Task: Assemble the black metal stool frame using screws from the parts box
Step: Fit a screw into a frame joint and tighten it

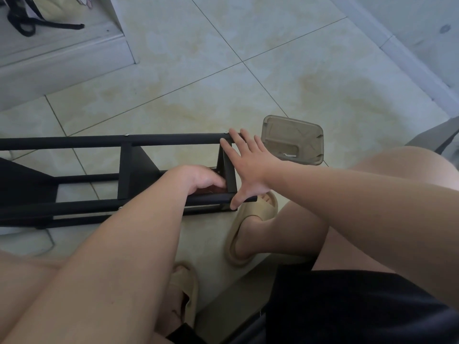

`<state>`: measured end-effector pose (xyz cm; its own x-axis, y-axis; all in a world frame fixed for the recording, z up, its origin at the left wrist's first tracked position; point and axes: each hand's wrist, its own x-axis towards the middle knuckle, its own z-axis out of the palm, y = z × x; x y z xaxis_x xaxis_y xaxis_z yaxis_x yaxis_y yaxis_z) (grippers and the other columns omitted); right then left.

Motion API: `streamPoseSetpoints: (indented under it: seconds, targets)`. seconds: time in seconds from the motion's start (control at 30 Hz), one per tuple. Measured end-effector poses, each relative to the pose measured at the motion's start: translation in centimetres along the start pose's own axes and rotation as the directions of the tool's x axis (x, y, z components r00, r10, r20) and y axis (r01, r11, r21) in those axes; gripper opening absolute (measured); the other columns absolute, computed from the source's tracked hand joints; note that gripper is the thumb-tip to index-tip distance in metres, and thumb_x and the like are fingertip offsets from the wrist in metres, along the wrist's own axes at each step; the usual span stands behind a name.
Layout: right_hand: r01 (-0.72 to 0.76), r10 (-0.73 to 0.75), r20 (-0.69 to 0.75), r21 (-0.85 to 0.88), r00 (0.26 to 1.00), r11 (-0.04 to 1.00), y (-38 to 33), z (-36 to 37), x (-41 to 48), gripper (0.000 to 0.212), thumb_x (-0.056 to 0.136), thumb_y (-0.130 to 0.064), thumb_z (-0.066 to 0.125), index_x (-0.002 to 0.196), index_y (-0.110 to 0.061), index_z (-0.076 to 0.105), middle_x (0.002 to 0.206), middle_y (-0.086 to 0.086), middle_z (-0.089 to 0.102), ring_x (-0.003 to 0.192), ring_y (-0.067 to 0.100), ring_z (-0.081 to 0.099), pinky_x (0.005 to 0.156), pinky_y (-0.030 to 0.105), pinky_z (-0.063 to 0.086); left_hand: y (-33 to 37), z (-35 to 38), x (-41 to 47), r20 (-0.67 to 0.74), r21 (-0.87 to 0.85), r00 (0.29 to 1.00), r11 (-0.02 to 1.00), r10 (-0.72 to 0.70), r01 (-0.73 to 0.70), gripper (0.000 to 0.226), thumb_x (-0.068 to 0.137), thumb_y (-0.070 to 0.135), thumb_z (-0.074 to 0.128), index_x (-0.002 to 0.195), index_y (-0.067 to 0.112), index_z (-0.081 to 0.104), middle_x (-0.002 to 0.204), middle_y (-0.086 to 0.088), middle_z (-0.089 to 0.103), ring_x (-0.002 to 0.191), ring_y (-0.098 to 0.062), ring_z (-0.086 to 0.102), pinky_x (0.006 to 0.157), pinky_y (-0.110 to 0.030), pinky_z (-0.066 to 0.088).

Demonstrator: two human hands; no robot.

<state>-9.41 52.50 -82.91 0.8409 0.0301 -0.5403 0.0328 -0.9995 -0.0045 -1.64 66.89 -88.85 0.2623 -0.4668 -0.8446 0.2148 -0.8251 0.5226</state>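
Grip, right: I see the right hand spread flat, its straight fingers lying on the upper tube of the stool frame and its thumb touching the lower tube; it wraps nothing.
Grip, left: the left hand reaches inside the frame beside the end bracket with its fingers curled under; I cannot tell whether they pinch anything.
Task piece: the black frame lies on its side on the tiled floor, running from the left edge to the centre of the frame, where both hands meet it.
Fasteners: two small silver screw heads show along the upper tube.
Container: a translucent brown-grey plastic box rests on the floor just right of the right hand's fingertips; I cannot tell if it is a tray or a lid.
Contents: one small pale sliver sits in its recess; too small for me to identify.
Writing: a coloured print on the pale bag at the upper left is cut off and unreadable.
Hidden: a dark reddish patch under the left hand is mostly covered; the frame's left end leaves the picture.
Lower frame: bare legs, beige slippers and black shorts.
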Motion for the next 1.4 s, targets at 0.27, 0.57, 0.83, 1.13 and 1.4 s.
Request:
streamPoseSetpoints:
  seconds: [0.27, 0.57, 0.83, 1.13, 1.4]
  targets:
    - [0.041, -0.039, -0.034, 0.048, 0.999, 0.998, 0.5, 0.7, 0.0, 0.158, 0.053, -0.087, 0.072, 0.158, -0.014, -0.02, 0.164, 0.018, -0.026, 0.15, 0.04, -0.026, 0.124, 0.057, -0.005, -0.9, -0.2, 1.6, 0.075, -0.082, 0.993, 0.993, 0.093, -0.087, 0.02, 0.084, 0.005, 0.065, 0.082, 0.017, 0.081, 0.087, -0.006, 0.077, 0.082, -0.023, 0.07, 0.078, -0.03, 0.053]
    - [0.059, -0.055, -0.046, 0.078, 0.997, 0.995, 0.7, 0.8, 0.0, 0.158, 0.054, -0.085, 0.074, 0.158, -0.013, -0.02, 0.164, 0.018, -0.026, 0.15, 0.04, -0.025, 0.123, 0.054, -0.006, -0.9, 0.1, 1.9, 0.15, -0.267, 0.974, 0.956, 0.167, -0.123, 0.025, 0.088, -0.011, 0.055, 0.096, 0.004, 0.073, 0.093, -0.007, 0.075, 0.083, -0.017, 0.072, 0.068, -0.019, 0.056]
    - [0.057, -0.053, -0.046, 0.096, 0.998, 0.994, 0.6, 0.7, 0.0, 0.158, 0.052, -0.085, 0.074, 0.158, -0.013, -0.019, 0.164, 0.018, -0.026, 0.15, 0.04, -0.025, 0.123, 0.055, -0.006, -1.2, -0.3, 1.7, 0.243, -0.361, 0.959, 0.931, 0.146, -0.05, 0.02, 0.093, -0.001, 0.056, 0.103, 0.007, 0.072, 0.097, -0.007, 0.075, 0.087, -0.017, 0.072, 0.077, -0.025, 0.057]
    - [0.051, -0.048, -0.041, 0.091, 0.998, 0.995, 0.4, 0.6, -0.2, 0.159, 0.052, -0.085, 0.074, 0.158, -0.013, -0.019, 0.164, 0.018, -0.026, 0.15, 0.04, -0.025, 0.124, 0.056, -0.005, -0.2, -0.2, 1.5, 0.156, -0.202, 0.988, 0.979, 0.009, 0.023, 0.018, 0.088, -0.001, 0.061, 0.088, 0.009, 0.075, 0.08, -0.006, 0.075, 0.073, -0.02, 0.07, 0.068, -0.026, 0.053]
    - [0.045, -0.042, -0.032, 0.1, 0.999, 0.994, 0.2, 0.4, -0.2, 0.16, 0.05, -0.084, 0.077, 0.159, -0.014, -0.019, 0.164, 0.018, -0.026, 0.15, 0.04, -0.026, 0.124, 0.058, -0.004, 0.4, 0.2, 1.0, 0.114, -0.239, 0.993, 0.971, 0.007, 0.021, 0.023, 0.089, -0.011, 0.051, 0.086, 0.005, 0.068, 0.073, -0.009, 0.072, 0.064, -0.02, 0.07, 0.057, -0.024, 0.054]
